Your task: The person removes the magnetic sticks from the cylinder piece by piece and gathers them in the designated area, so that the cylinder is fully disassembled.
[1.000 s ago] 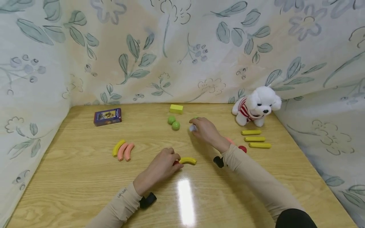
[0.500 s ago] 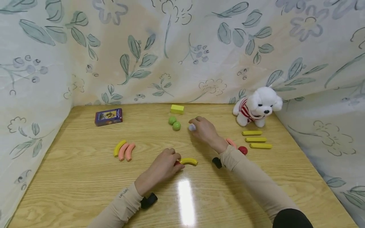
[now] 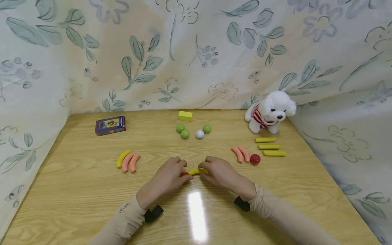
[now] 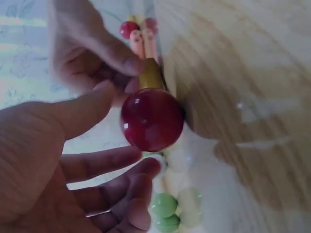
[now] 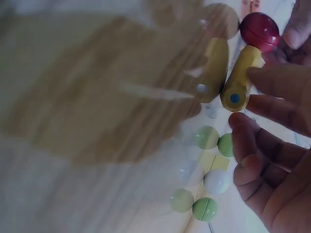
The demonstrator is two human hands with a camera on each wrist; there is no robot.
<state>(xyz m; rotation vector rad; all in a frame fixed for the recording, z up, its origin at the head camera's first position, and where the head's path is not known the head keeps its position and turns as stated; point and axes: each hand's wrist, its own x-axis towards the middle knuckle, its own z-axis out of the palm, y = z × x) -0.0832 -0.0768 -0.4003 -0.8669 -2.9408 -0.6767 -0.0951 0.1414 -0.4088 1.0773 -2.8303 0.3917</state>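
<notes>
In the head view my left hand is at a small red ball on the table. In the left wrist view, its index fingertip meets the shiny red ball, and its thumb lies beside the ball with a gap. My right hand pinches a yellow curved stick between thumb and index finger. The stick's near end, seen in the right wrist view, carries a blue disc; its other end meets the red ball. The stick's right end is partly hidden under my fingers in the head view.
Green balls and a white ball lie behind, by a yellow block. Curved sticks lie left and right, near a red ball and straight yellow sticks. A card box and plush dog stand behind.
My right hand has let go of the white ball beside a green ball at the back, come toward me and taken hold of the yellow curved stick. My left hand stays at the red ball.
</notes>
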